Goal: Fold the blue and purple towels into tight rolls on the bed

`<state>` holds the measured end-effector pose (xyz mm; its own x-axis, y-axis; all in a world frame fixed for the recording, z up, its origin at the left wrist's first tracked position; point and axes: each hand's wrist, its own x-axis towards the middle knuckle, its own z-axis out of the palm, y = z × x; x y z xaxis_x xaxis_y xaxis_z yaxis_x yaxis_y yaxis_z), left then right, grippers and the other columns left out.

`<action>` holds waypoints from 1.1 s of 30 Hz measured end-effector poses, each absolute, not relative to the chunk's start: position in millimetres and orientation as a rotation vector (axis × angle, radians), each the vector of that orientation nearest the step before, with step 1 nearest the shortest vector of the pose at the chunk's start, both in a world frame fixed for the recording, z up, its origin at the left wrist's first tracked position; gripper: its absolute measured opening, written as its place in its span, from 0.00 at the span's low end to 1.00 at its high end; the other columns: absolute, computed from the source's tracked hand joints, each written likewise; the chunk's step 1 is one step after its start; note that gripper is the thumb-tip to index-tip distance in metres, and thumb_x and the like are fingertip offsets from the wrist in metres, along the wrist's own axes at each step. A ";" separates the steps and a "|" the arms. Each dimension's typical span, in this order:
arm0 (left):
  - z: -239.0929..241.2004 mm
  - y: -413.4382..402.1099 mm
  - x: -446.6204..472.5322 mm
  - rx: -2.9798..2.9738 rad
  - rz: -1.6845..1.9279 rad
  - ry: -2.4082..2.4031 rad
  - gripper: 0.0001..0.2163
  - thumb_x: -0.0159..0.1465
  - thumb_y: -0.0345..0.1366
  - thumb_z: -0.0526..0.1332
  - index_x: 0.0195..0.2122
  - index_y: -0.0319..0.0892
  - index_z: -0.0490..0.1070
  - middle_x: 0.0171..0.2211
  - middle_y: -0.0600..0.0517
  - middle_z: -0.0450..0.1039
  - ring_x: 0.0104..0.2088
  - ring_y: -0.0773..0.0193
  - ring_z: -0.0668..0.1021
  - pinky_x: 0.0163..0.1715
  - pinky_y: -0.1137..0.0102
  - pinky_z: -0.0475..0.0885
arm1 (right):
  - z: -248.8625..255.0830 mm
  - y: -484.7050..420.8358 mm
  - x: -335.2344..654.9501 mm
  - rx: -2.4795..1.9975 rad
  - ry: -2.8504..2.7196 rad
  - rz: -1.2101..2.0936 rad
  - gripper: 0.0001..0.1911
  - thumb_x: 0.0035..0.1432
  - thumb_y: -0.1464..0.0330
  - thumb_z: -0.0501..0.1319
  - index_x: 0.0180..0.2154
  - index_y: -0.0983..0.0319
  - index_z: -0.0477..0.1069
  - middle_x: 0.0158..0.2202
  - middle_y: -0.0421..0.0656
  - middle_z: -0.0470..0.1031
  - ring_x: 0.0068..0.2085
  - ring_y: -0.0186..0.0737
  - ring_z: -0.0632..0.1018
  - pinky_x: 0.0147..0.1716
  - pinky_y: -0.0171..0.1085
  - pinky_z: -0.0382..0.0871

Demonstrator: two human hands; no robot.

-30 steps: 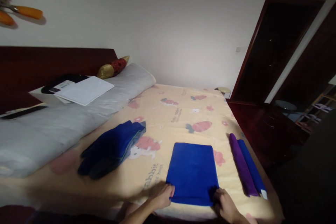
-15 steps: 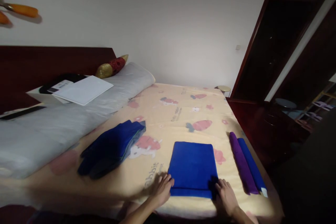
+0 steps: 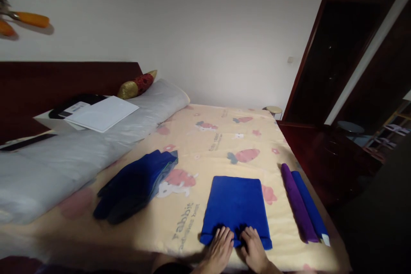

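Observation:
A folded blue towel (image 3: 236, 205) lies flat near the bed's front edge, its near edge turned over into a narrow roll. Both hands meet that roll close to its middle, a small gap between them. My left hand (image 3: 221, 246) curls its fingers over the roll, left of centre. Just to the right, my right hand (image 3: 253, 246) has its fingers bent onto the same roll; the fingertips of both are partly in shadow. Rolled side by side on the right are a purple towel (image 3: 297, 205) and a blue rolled towel (image 3: 310, 205) with a white tag.
A crumpled dark blue cloth pile (image 3: 136, 186) lies to the left on the patterned bedsheet (image 3: 192, 158). Behind it, a long grey pillow (image 3: 105, 145) carries a white flat box (image 3: 102, 113). A round stool (image 3: 274, 110) stands past the far corner.
Both hands have moved inward from the towel's near corners to the middle of its near edge. That edge, previously a flat folded strip, now looks rolled.

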<state>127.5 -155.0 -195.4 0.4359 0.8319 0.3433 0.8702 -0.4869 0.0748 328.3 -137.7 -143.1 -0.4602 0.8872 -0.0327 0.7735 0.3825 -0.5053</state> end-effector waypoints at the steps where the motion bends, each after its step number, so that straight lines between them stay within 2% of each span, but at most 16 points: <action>1: -195.6 -158.0 126.7 -2.563 -0.516 -1.461 0.15 0.68 0.36 0.51 0.55 0.45 0.64 0.54 0.48 0.72 0.55 0.57 0.72 0.55 0.61 0.69 | -143.5 -137.8 329.6 -1.456 -2.408 0.690 0.20 0.48 0.74 0.52 0.44 0.59 0.70 0.47 0.45 0.71 0.51 0.46 0.69 0.58 0.46 0.54; 4: -190.8 -162.0 127.8 -2.582 -0.501 -1.403 0.14 0.68 0.34 0.50 0.53 0.46 0.64 0.53 0.50 0.71 0.54 0.60 0.72 0.56 0.62 0.67 | -145.1 -137.9 334.2 -1.400 -2.460 0.703 0.22 0.51 0.73 0.52 0.49 0.59 0.69 0.52 0.46 0.69 0.55 0.48 0.67 0.60 0.46 0.51; 7: -186.3 -157.6 127.9 -2.515 -0.506 -1.567 0.12 0.68 0.33 0.49 0.49 0.47 0.67 0.50 0.52 0.73 0.52 0.61 0.73 0.56 0.62 0.66 | -145.5 -136.0 343.2 -1.391 -2.504 0.660 0.22 0.56 0.71 0.51 0.52 0.58 0.68 0.52 0.46 0.70 0.54 0.46 0.68 0.59 0.45 0.54; 11: -189.8 -150.3 113.9 -2.329 -0.509 -1.768 0.14 0.69 0.33 0.48 0.51 0.48 0.68 0.51 0.52 0.73 0.54 0.59 0.72 0.54 0.61 0.67 | -145.8 -130.9 367.4 -1.441 -2.524 0.479 0.21 0.61 0.66 0.50 0.55 0.54 0.67 0.54 0.46 0.69 0.55 0.49 0.68 0.56 0.48 0.57; 14: -197.3 -150.2 109.6 -2.266 -0.498 -1.845 0.14 0.68 0.32 0.49 0.50 0.48 0.70 0.51 0.51 0.73 0.53 0.58 0.73 0.54 0.59 0.66 | -147.6 -131.3 373.6 -1.475 -2.508 0.343 0.22 0.59 0.68 0.53 0.55 0.53 0.67 0.54 0.46 0.70 0.54 0.51 0.68 0.56 0.49 0.57; 17: -204.3 -152.4 126.8 -2.340 -0.493 -1.813 0.16 0.66 0.28 0.49 0.52 0.48 0.69 0.52 0.52 0.73 0.54 0.59 0.72 0.56 0.61 0.65 | -152.2 -138.1 353.8 -1.360 -2.518 0.331 0.24 0.57 0.70 0.55 0.56 0.55 0.66 0.53 0.46 0.71 0.53 0.49 0.69 0.57 0.47 0.57; 21: -206.3 -152.1 150.4 -2.467 -0.507 -1.737 0.17 0.66 0.28 0.50 0.52 0.50 0.69 0.51 0.54 0.73 0.53 0.63 0.72 0.56 0.67 0.64 | -160.9 -145.0 331.4 -1.261 -2.509 0.443 0.20 0.62 0.69 0.51 0.55 0.55 0.67 0.50 0.44 0.73 0.49 0.43 0.71 0.54 0.43 0.60; 26: -188.2 -147.4 112.3 -2.178 -0.480 -1.922 0.15 0.68 0.32 0.49 0.50 0.46 0.71 0.49 0.50 0.74 0.51 0.58 0.73 0.54 0.60 0.65 | -163.4 -135.0 386.8 -1.419 -2.546 0.442 0.28 0.60 0.71 0.49 0.62 0.56 0.59 0.58 0.47 0.67 0.57 0.48 0.67 0.57 0.47 0.56; 30: -171.1 -145.9 91.8 -2.068 -0.422 -1.992 0.15 0.68 0.31 0.49 0.49 0.44 0.73 0.48 0.47 0.74 0.50 0.55 0.73 0.53 0.55 0.65 | -156.1 -128.9 419.1 -1.510 -2.548 0.359 0.29 0.57 0.70 0.52 0.61 0.59 0.61 0.59 0.50 0.67 0.57 0.51 0.67 0.57 0.50 0.56; 33: -172.0 -147.4 118.6 -2.045 -0.494 -2.022 0.15 0.68 0.30 0.49 0.49 0.43 0.73 0.47 0.46 0.75 0.49 0.54 0.74 0.52 0.54 0.66 | -151.2 -131.7 395.9 -1.453 -2.563 0.317 0.30 0.56 0.74 0.51 0.61 0.57 0.61 0.60 0.47 0.66 0.58 0.49 0.67 0.59 0.49 0.56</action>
<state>118.6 -147.4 -172.0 -0.0050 0.9218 0.3877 0.9967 -0.0268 0.0765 395.9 -131.7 -151.2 -0.5071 0.8604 0.0498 0.8223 0.5004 -0.2710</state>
